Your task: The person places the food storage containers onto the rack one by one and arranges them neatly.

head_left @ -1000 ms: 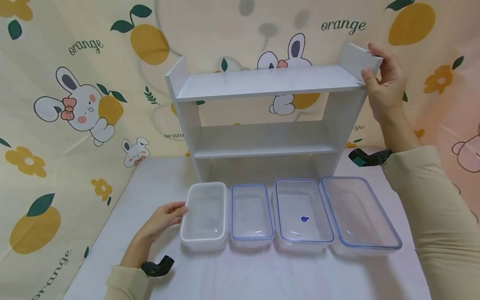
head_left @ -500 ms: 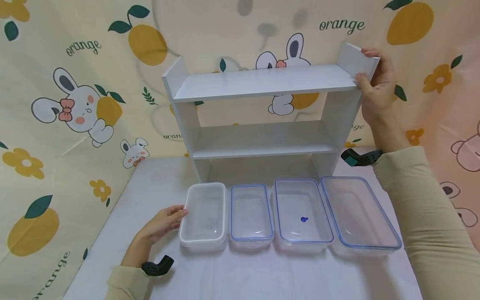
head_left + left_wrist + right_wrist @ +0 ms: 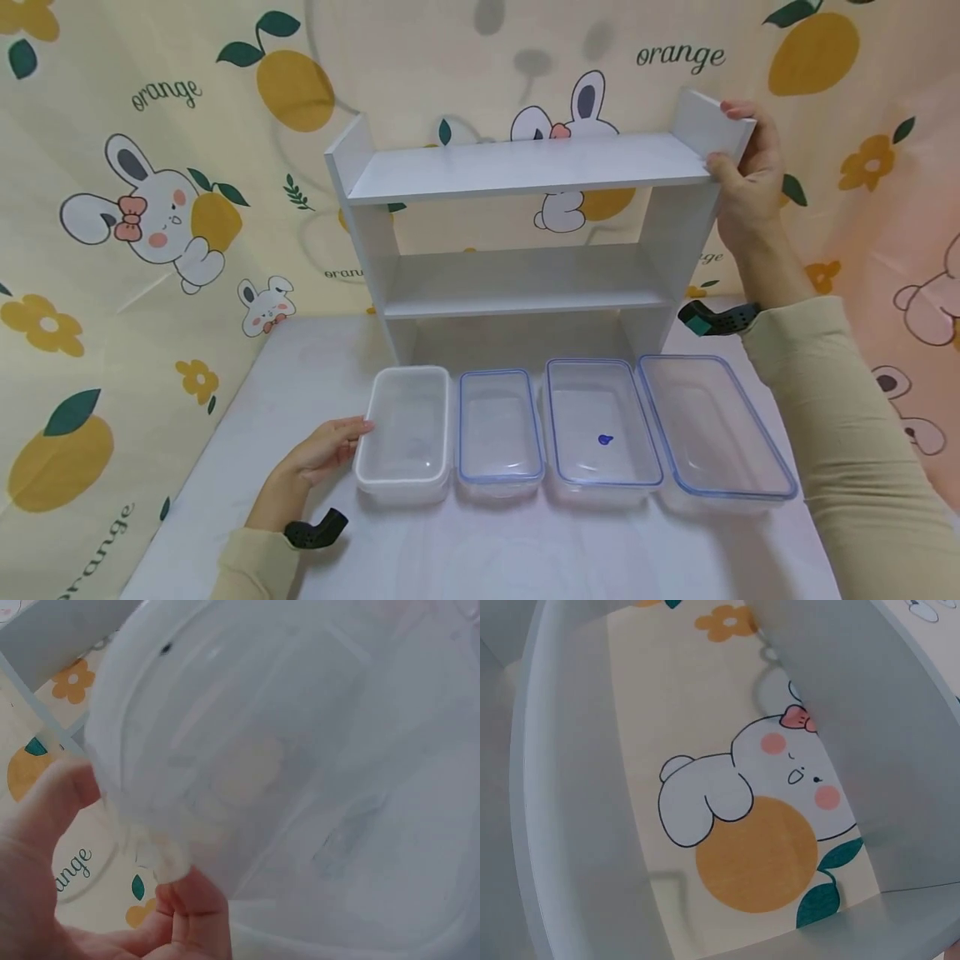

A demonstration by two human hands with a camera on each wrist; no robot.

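Left hand [image 3: 324,454], low, pinches one white box [image 3: 405,427] at a row's left end; right hand [image 3: 752,193], raised, grips one shelf [image 3: 525,167] by its right side. Three blue-rimmed boxes [image 3: 500,427] complete the row before the shelf.

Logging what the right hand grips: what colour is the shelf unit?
White shelf unit, clearest in head view.

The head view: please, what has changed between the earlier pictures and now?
The right hand has moved slightly leftward in the picture, bringing its palm closer to the right side panel of the shelf unit. Nothing was visibly let go. The left hand stays at the white-rimmed container, and the three blue-rimmed containers stay in their row.
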